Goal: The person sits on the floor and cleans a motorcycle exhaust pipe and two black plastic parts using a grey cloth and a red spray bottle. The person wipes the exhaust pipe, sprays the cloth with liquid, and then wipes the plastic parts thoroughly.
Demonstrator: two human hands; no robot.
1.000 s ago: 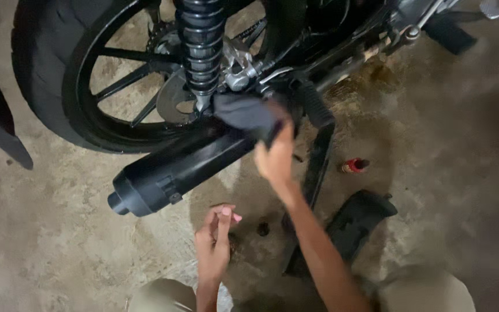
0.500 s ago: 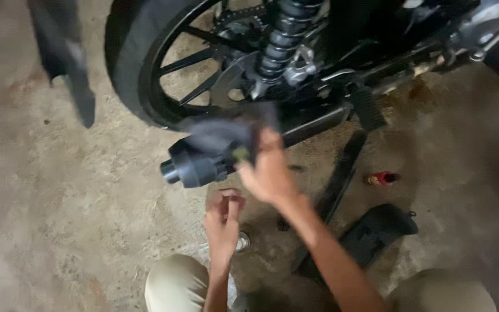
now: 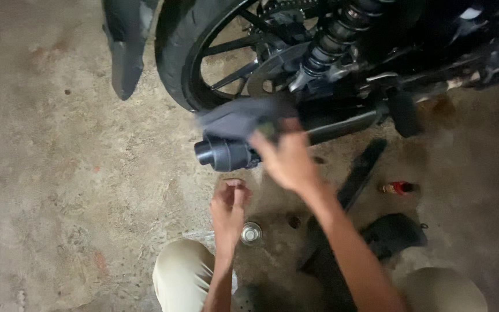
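**Exhaust pipe under the cloth: wipe in hand, tip uncovered**

Exhaust pipe: black, lying low beside the rear wheel of the motorcycle, its round open end pointing left. The end and a short stretch behind it are bare; the length to the right runs on into shadow under the frame.

Mudguard piece: dark, standing loose at the far left, apart from the wheel.

Left hand: raised over the knee, fingers curled together; whether it grips anything small cannot be told. Just right of it, on the floor, stands a small round metal tin.

Cloth: grey, draped on top of the pipe near its end.

Right hand: fingers closed on the cloth, pressing it to the pipe.

Spring strut, small red bottle, black plastic cover: further right, untouched.

Progress, as judged: wiping is under way at the tail end; how clean the rest is cannot be told in this light.
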